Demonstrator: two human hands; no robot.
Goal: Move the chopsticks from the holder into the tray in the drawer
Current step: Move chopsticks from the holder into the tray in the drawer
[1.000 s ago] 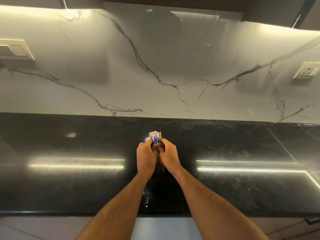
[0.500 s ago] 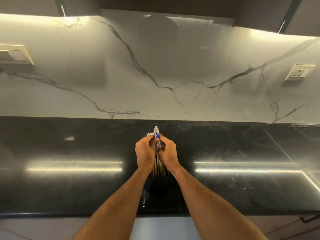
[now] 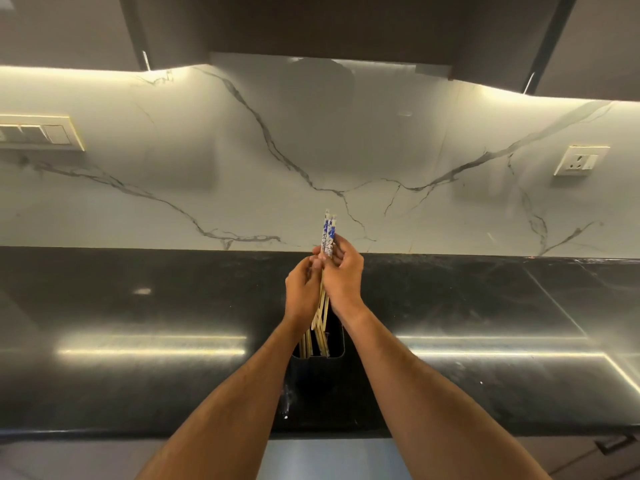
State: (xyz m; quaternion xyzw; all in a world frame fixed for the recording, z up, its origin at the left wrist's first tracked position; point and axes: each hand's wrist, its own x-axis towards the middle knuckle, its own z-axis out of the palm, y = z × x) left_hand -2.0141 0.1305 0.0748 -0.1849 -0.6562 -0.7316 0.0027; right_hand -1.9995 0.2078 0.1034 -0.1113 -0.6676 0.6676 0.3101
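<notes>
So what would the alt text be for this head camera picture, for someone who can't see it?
Seen from above, two bare hands, left hand and right hand, grip a bundle of chopsticks with blue-and-white tops, their lower ends inside a dark holder on a glossy black counter below a white marble wall.

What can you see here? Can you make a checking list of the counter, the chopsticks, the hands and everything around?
Surface: black countertop, glossy, reflecting light strips.
Job's things: chopsticks with blue-and-white tops, bunched, lower ends still in the dark holder; drawer and tray not in view.
Clutter: nothing seen.
Grippers: left hand and right hand both closed around the chopsticks.
Cables: nothing seen.
Surroundings: white marble backsplash, switch plate at left, wall socket at right, dark cabinets above.
</notes>
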